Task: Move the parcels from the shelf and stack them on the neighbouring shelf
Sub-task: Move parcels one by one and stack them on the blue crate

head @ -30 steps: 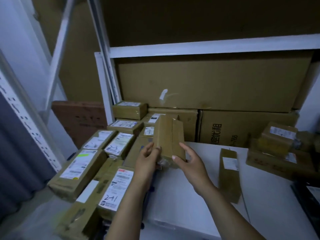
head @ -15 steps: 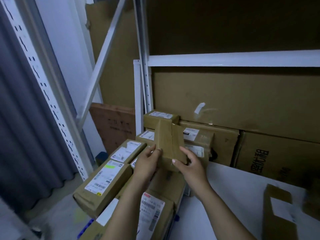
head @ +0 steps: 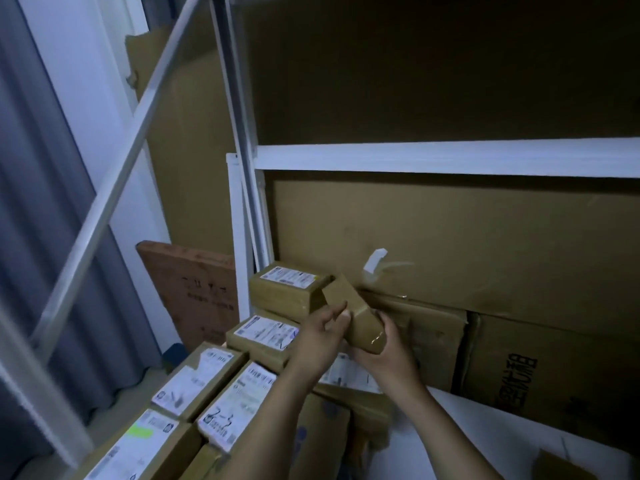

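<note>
A small brown cardboard parcel (head: 353, 313), tilted with its far end up, is held in both hands above the stacked parcels. My left hand (head: 320, 336) grips its left side with fingers curled over the edge. My right hand (head: 384, 355) cups its lower right end from beneath. Just behind it, a labelled parcel (head: 287, 289) tops the stack against the white shelf post (head: 239, 237). More labelled parcels (head: 263, 336) lie packed in rows below and to the left.
Large flat cardboard boxes (head: 450, 251) stand behind the white shelf surface (head: 485, 424) at the right. A white crossbeam (head: 450, 157) runs overhead. A diagonal brace (head: 114, 188) and grey curtain (head: 41, 237) are at the left. A brown box (head: 197, 289) leans behind the stack.
Both hands carried the small parcel left, off the white shelf and over the stacked parcels, and tilted it. The view swung left and up.
</note>
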